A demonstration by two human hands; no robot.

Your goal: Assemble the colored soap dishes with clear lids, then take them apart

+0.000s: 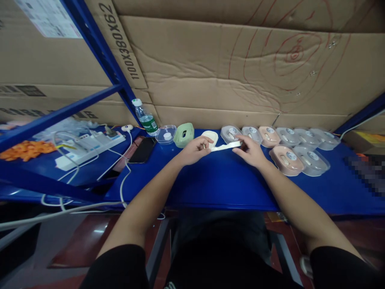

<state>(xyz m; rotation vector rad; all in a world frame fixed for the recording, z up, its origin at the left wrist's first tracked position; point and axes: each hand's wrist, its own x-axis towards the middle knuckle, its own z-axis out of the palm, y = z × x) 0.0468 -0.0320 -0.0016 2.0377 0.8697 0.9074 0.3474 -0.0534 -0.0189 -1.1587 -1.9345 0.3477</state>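
A white strip-like piece (224, 147) spans the gap between my two hands above the blue table. My left hand (197, 150) has its fingers closed on the strip's left end, in front of a cream oval part (210, 137). The right end of the strip is pinched between the thumb and fingers of my right hand (249, 150). Left of my left hand stand a green oval part (184, 135) with a slot and a clear round lid (166, 134). Just behind my right hand are clear-covered grey boxes (231, 133).
Several clear-covered grey and pink boxes (286, 160) stand at the right. A bottle (146, 118), a black phone (142, 150), power strips (90, 149), white cables and orange pieces (31, 150) lie at the left. A blue rack post and cardboard rise behind.
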